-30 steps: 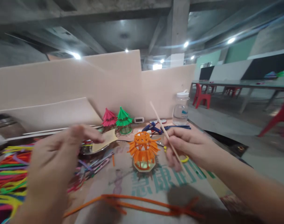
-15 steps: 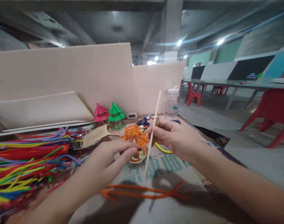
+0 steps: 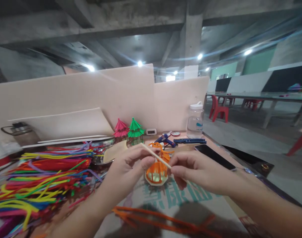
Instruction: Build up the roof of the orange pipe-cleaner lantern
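A thin pale wooden stick [image 3: 152,153] slants between my hands, its lower right end pinched between the thumb and fingers of my right hand [image 3: 190,167]. The fingers of my left hand [image 3: 134,165] are curled, with a gap between thumb and index finger; the stick crosses in front of them, and I cannot tell whether they touch it. Behind and below the stick stands an orange pipe-cleaner model [image 3: 157,168] on a pale, many-sided base, partly hidden by my hands. Several orange pipe cleaners [image 3: 153,216] lie on the printed cardboard [image 3: 151,198] nearest me.
Many coloured pipe cleaners [image 3: 49,175] are heaped at left. Red [image 3: 121,127] and green [image 3: 134,129] tiered models stand at the back. A blue glue gun [image 3: 163,138], a water bottle [image 3: 195,122] and a black phone [image 3: 214,157] are at right. Boards [image 3: 103,96] rise behind.
My right hand has tipped the stick from nearly upright to slanting, its top now toward my left hand. The view has shifted left and up, bringing the phone and a flask into sight.
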Demonstrator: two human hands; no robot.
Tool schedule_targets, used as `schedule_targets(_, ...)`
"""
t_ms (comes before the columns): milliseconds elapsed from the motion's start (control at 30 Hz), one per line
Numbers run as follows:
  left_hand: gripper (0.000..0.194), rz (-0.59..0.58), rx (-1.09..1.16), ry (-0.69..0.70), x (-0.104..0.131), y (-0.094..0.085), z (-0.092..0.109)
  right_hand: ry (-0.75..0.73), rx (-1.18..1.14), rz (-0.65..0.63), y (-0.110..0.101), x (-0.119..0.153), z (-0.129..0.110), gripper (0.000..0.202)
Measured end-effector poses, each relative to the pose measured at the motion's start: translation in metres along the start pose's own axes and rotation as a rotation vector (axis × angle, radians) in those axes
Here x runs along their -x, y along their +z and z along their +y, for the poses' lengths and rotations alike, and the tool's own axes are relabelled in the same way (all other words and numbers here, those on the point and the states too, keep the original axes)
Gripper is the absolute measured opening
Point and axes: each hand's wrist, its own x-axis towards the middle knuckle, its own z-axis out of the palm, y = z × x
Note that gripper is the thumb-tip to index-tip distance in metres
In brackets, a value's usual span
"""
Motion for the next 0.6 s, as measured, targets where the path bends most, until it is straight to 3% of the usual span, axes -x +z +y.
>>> schedule_targets(67, 0.019, 0.002, 0.072, -0.003, 0.001, 0.005, 0.0, -0.029, 0.071, -0.012, 0.003, -0.001, -0.001, 0.02)
schedule_targets(133, 0.023, 0.029, 0.164, -0.032, 0.003, 0.006, -0.001, -0.112, 0.247, 0.076, -0.01, -0.003, -0.001, 0.021)
schedule_targets(233, 0.025, 0.061, 0.277, -0.117, 0.004, 0.001, -0.004, -0.15, 0.546, 0.399, -0.056, -0.008, 0.009, 0.022)
schedule_targets(300, 0.028, 0.104, 0.263, -0.188, 0.003, -0.003, -0.005, -0.037, 0.711, 0.525, -0.094, -0.014, 0.028, 0.026)
schedule_targets(433, 0.026, 0.149, 0.021, -0.117, 0.0, -0.007, -0.008, 0.216, 0.961, 0.503, -0.147, -0.034, 0.085, 0.025)
schedule_targets(533, 0.022, 0.146, -0.068, -0.045, -0.001, -0.007, -0.011, 0.314, 1.07, 0.422, -0.161, -0.053, 0.124, 0.027)
schedule_targets(600, 0.022, 0.118, -0.037, -0.068, 0.0, -0.007, -0.013, 0.362, 1.131, 0.358, -0.166, -0.066, 0.141, 0.032)
